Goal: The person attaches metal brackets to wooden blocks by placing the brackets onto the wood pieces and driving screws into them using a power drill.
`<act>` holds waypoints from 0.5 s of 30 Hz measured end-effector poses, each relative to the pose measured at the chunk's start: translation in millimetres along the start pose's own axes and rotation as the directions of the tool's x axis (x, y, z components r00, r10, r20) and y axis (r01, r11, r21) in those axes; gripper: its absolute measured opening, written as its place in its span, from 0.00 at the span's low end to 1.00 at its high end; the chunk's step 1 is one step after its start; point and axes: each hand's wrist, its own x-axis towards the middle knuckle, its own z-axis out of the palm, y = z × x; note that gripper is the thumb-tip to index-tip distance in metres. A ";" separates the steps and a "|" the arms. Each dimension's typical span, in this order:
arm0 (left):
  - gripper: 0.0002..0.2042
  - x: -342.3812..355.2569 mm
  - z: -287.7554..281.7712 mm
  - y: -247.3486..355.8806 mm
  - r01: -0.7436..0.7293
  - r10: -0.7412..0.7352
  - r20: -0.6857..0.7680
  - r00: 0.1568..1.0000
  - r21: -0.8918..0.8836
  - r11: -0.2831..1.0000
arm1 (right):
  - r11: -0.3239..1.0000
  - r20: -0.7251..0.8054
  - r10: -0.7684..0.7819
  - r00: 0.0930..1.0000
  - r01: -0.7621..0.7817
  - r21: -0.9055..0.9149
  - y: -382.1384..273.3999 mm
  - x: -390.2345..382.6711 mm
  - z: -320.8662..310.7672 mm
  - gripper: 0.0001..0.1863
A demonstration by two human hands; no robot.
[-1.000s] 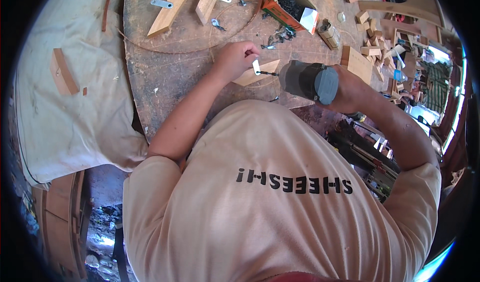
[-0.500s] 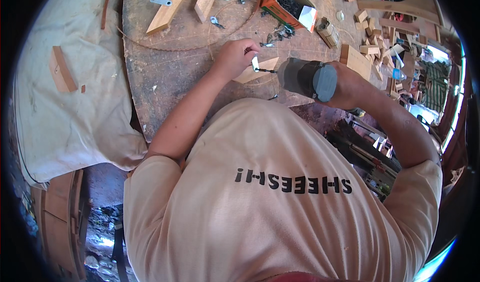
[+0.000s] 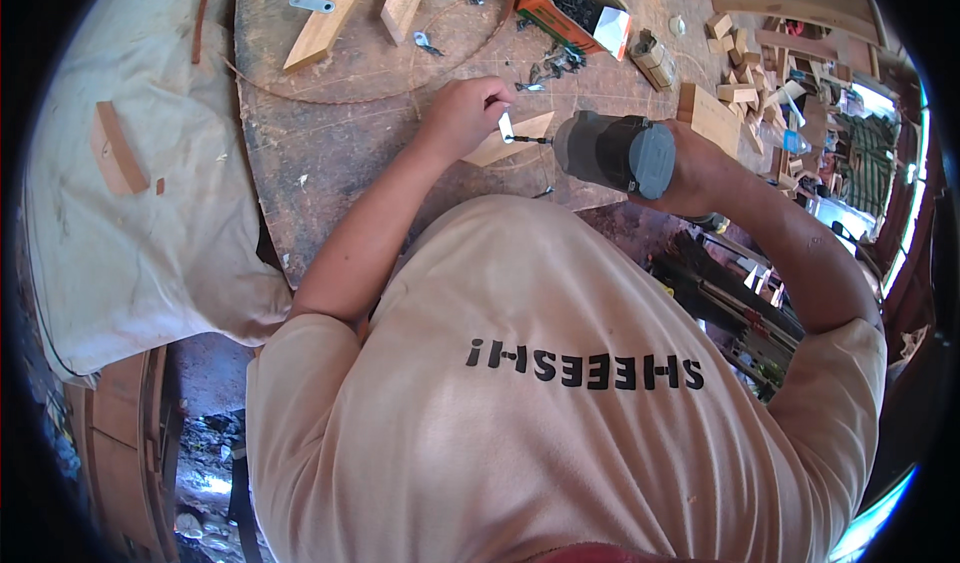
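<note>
My right hand [image 3: 690, 173] grips a dark grey power drill [image 3: 605, 153] that lies level and points left. Its thin bit [image 3: 530, 140] reaches to the end of a small flat metal plate [image 3: 506, 129]. With closed fingers, my left hand [image 3: 465, 115] pinches the plate's far end. Under the plate and hand, a slanted wooden block [image 3: 518, 141] rests on the worn wooden table [image 3: 340, 143]; my hand hides part of it. Farther back, two similar blocks [image 3: 328, 21] [image 3: 405, 3] each carry a metal plate.
An orange open box [image 3: 570, 8] of dark screws stands at the back, with loose dark bits [image 3: 558, 63] before it. Several wood blocks [image 3: 738, 93] pile up at the right. A pale cloth [image 3: 150, 233] at the left carries a wooden block [image 3: 118, 148].
The view has shifted slightly, so the table things sit a little farther left. Both hands, the drill and the plate keep nearly the same places relative to each other.
</note>
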 end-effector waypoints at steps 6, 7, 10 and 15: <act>0.06 -0.6 -2.9 5.0 0.009 -0.009 0.003 1.000 0.004 1.000 | 0.997 -0.015 -0.041 0.999 0.041 -0.058 -1.3 1.5 0.8 0.17; 0.06 -0.8 -2.7 4.3 0.010 -0.010 0.004 1.000 0.004 1.000 | 0.999 -0.014 -0.028 1.000 0.027 -0.035 -3.0 3.4 0.9 0.17; 0.06 -1.4 -2.6 3.2 0.008 -0.008 0.000 1.000 0.001 1.000 | 0.997 0.040 0.075 0.996 -0.075 0.009 -8.5 10.9 -2.1 0.16; 0.07 -1.3 -2.6 5.6 0.032 -0.032 0.009 0.999 0.019 0.999 | 0.990 0.057 0.135 0.989 -0.137 0.037 -2.3 16.4 2.7 0.17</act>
